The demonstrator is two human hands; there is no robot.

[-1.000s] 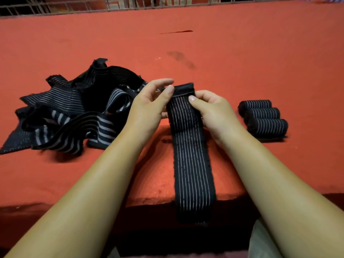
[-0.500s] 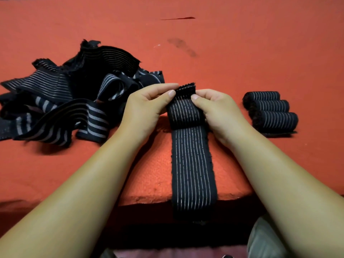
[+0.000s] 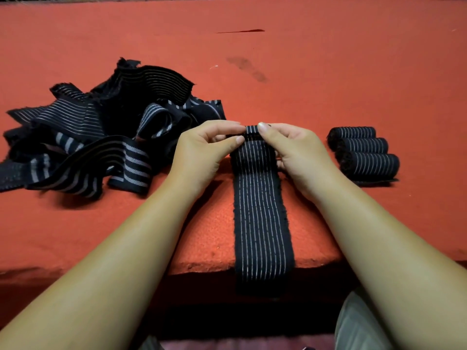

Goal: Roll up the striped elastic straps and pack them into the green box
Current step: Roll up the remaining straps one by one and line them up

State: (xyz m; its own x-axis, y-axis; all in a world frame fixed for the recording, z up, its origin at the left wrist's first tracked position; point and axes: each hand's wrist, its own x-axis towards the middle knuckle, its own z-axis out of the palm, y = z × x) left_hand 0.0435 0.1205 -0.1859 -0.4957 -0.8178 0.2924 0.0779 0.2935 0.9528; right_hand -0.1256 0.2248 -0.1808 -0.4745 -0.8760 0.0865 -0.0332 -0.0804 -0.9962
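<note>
A black strap with thin white stripes (image 3: 261,223) lies lengthwise on the red table, its near end hanging over the front edge. Its far end is curled into a small roll. My left hand (image 3: 202,152) pinches the roll's left side with thumb and fingers. My right hand (image 3: 295,152) pinches the right side, thumb on top. A heap of loose striped straps (image 3: 101,137) lies to the left. Three finished rolls (image 3: 364,152) sit side by side to the right. The green box is out of view.
The red felt-covered table (image 3: 328,72) stretches far back, with a dark smudge (image 3: 247,69) and a dark streak (image 3: 240,31) on it. Its front edge (image 3: 202,270) runs just below my forearms. My lap shows below the edge.
The strap's far end has been folded over and rolled toward me into a small roll. Both hands have closed in over it, fingertips nearly meeting on top.
</note>
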